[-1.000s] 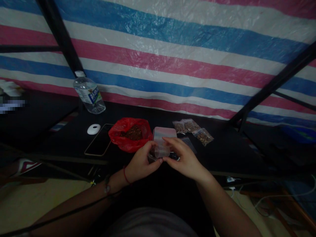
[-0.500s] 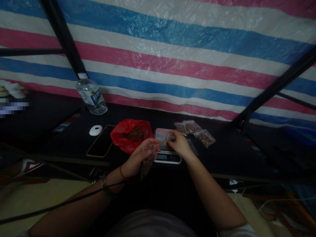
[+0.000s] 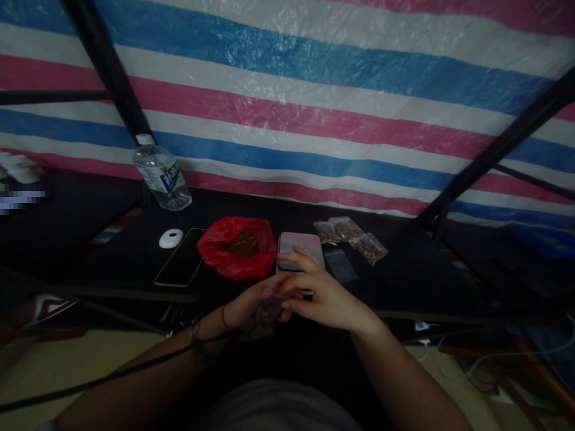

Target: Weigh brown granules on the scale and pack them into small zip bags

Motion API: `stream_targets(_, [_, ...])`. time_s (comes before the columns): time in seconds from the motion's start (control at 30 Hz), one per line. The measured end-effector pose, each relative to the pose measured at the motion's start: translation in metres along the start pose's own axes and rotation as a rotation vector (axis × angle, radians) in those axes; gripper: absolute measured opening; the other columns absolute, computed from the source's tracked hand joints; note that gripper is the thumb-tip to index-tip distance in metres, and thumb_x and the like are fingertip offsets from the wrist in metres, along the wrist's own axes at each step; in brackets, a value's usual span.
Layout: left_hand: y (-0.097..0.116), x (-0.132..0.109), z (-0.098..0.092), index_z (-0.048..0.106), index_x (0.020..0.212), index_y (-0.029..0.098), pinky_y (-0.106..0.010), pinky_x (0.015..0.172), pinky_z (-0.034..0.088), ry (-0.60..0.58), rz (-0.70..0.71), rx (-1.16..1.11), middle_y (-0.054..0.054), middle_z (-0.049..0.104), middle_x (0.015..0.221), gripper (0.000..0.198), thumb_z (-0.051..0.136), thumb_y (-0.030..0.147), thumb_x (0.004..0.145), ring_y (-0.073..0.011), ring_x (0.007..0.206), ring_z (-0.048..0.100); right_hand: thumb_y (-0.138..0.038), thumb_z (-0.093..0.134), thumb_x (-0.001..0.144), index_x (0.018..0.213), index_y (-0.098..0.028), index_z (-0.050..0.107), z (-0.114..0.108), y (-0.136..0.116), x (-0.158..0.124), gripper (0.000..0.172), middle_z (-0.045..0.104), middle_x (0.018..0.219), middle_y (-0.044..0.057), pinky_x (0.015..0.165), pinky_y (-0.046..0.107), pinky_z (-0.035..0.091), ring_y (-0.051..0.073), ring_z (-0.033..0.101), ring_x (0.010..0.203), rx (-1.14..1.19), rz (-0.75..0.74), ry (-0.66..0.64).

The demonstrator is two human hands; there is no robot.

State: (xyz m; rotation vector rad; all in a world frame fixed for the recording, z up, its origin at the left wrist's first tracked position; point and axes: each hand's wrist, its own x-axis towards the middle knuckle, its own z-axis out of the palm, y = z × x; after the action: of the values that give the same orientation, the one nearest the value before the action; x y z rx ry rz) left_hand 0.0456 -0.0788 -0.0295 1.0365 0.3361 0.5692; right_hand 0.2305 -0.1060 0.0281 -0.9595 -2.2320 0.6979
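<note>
My left hand (image 3: 256, 302) is closed round the top of a small clear plastic bag (image 3: 260, 323), which hangs below the fingers with dark brown bits inside. My right hand (image 3: 314, 290) meets it there, thumb and forefinger pinched at the bag's upper edge and the other fingers stretched over the scale. Behind the hands lies a small digital scale (image 3: 287, 240) with a pinkish rim; its front and display are mostly covered. Left of the scale sits an open red plastic bag (image 3: 213, 254) of brown granules (image 3: 245, 243).
Several filled zip bags (image 3: 369, 247) lie right of the scale, near a flat clear bag (image 3: 340, 266). A phone (image 3: 182, 260), a white oval object (image 3: 171, 238) and a water bottle (image 3: 164, 176) stand or lie left on the black table (image 3: 404, 275). Striped sheeting (image 3: 287, 108) hangs behind.
My right hand has come off the scale plate toward me and left, joining my left hand at the small bag. The flat clear bag is now uncovered. The view has shifted slightly.
</note>
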Motion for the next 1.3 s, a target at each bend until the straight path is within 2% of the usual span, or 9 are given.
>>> stream_targets(0.17, [-0.002,0.002,0.001,0.053,0.114,0.018,-0.035,0.074,0.050,0.054,0.005,0.084,-0.009,0.065,0.098,0.057,0.071,0.050,0.069,-0.0213,0.087,0.063,-0.025,0.066,0.080,0.075,-0.022,0.068,-0.006,0.011,-0.008,0.006,0.061,0.118,0.006,0.100,0.041,0.041,0.021,0.057,0.112,0.063,0.130,0.224])
stream_targets(0.27, [-0.001,0.009,0.000,0.059,0.100,0.014,-0.030,0.070,0.050,0.178,0.026,0.296,-0.006,0.067,0.089,0.039,0.072,0.040,0.073,-0.0167,0.078,0.063,-0.027,0.069,0.077,0.074,-0.022,0.068,-0.012,0.022,-0.011,0.006,0.066,0.105,0.007,0.089,0.037,0.048,0.021,0.062,0.099,0.107,0.202,0.398])
stream_targets(0.47, [0.002,0.015,-0.002,0.063,0.091,0.012,-0.025,0.061,0.049,0.276,0.050,0.463,-0.004,0.068,0.081,0.032,0.072,0.035,0.071,-0.0134,0.067,0.061,-0.030,0.073,0.069,0.102,-0.022,0.067,-0.007,0.033,-0.007,0.034,0.071,0.084,0.003,0.061,0.028,0.053,0.017,0.066,0.071,0.466,0.423,0.454])
stream_targets(0.53, [0.002,0.014,-0.004,0.064,0.091,0.012,-0.025,0.061,0.049,0.310,0.071,0.513,-0.004,0.069,0.081,0.031,0.071,0.034,0.072,-0.0133,0.066,0.061,-0.032,0.073,0.069,0.095,-0.021,0.069,-0.005,0.034,-0.005,0.029,0.070,0.076,0.002,0.053,0.024,0.049,0.015,0.064,0.063,0.497,0.452,0.411])
stream_targets(0.63, [0.003,0.012,-0.008,0.067,0.090,0.012,-0.025,0.060,0.049,0.304,0.091,0.635,-0.005,0.070,0.079,0.027,0.065,0.036,0.078,-0.0142,0.065,0.061,-0.036,0.070,0.073,0.073,-0.019,0.070,-0.006,0.036,-0.005,0.017,0.067,0.065,0.000,0.052,0.023,0.046,0.013,0.059,0.056,0.436,0.420,0.395])
stream_targets(0.8, [0.011,0.010,-0.011,0.070,0.089,0.014,-0.030,0.071,0.053,0.323,0.142,0.803,-0.006,0.072,0.084,0.024,0.063,0.035,0.080,-0.0181,0.076,0.065,-0.037,0.071,0.072,0.074,-0.020,0.073,-0.003,0.039,-0.005,0.018,0.066,0.061,0.000,0.046,0.023,0.042,0.011,0.054,0.048,0.410,0.430,0.448])
stream_targets(0.93, [0.015,0.007,-0.008,0.067,0.103,0.015,-0.033,0.082,0.053,0.368,0.243,0.761,-0.008,0.071,0.099,0.031,0.067,0.032,0.077,-0.0206,0.090,0.066,-0.034,0.073,0.070,0.073,-0.020,0.072,0.003,0.037,-0.003,0.014,0.069,0.068,0.001,0.057,0.026,0.049,0.015,0.061,0.059,0.411,0.395,0.526])
stream_targets(1.13, [0.021,0.004,-0.004,0.067,0.085,0.016,-0.027,0.068,0.054,0.578,0.313,0.749,-0.004,0.072,0.081,0.020,0.064,0.034,0.078,-0.0168,0.074,0.066,-0.034,0.073,0.070,0.071,-0.019,0.070,0.012,0.037,-0.003,0.015,0.067,0.064,0.000,0.053,0.024,0.045,0.013,0.057,0.056,0.332,0.403,0.451])
stream_targets(1.3, [0.023,0.005,-0.005,0.066,0.080,0.016,-0.026,0.066,0.054,0.593,0.297,0.734,-0.002,0.071,0.077,0.019,0.066,0.035,0.076,-0.0158,0.071,0.066,-0.036,0.071,0.072,0.072,-0.019,0.069,0.015,0.039,-0.003,0.018,0.065,0.066,0.001,0.056,0.024,0.045,0.013,0.056,0.057,0.340,0.400,0.484])
